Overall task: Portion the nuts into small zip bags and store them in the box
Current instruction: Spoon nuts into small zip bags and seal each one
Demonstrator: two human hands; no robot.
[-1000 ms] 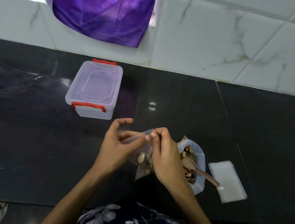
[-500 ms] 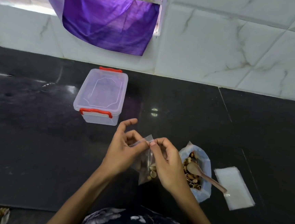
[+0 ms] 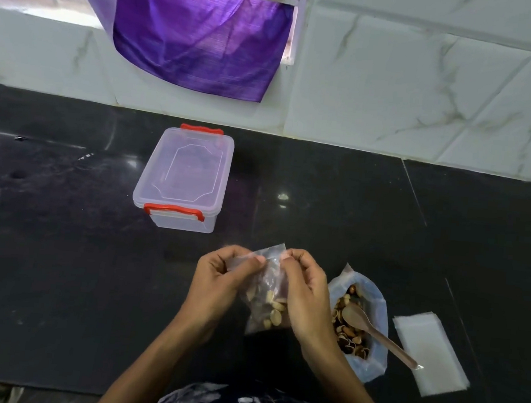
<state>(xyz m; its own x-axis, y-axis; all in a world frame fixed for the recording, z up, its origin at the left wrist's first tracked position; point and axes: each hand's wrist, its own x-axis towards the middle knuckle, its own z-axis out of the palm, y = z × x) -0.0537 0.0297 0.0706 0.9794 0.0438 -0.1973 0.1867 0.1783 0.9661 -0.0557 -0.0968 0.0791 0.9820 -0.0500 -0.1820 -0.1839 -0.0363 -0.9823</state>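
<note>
A small clear zip bag (image 3: 266, 301) with several nuts in its bottom hangs over the black counter. My left hand (image 3: 218, 280) pinches its top strip on the left, and my right hand (image 3: 306, 293) pinches the strip on the right, thumbs close together. To the right stands a larger open plastic bag of mixed nuts (image 3: 360, 330) with a wooden spoon (image 3: 374, 331) resting in it. A clear lidded box (image 3: 184, 179) with red clasps sits closed farther back on the left.
A flat stack of empty zip bags (image 3: 433, 356) lies right of the nut bag, under the spoon's handle tip. The black stone counter (image 3: 61, 247) meets a white tiled wall behind. A purple cloth (image 3: 192, 34) hangs from the window above the box.
My left fingers have curled in from a spread pose and both thumbs now pinch the bag's top strip. The view has tilted up slightly, so everything sits lower in frame.
</note>
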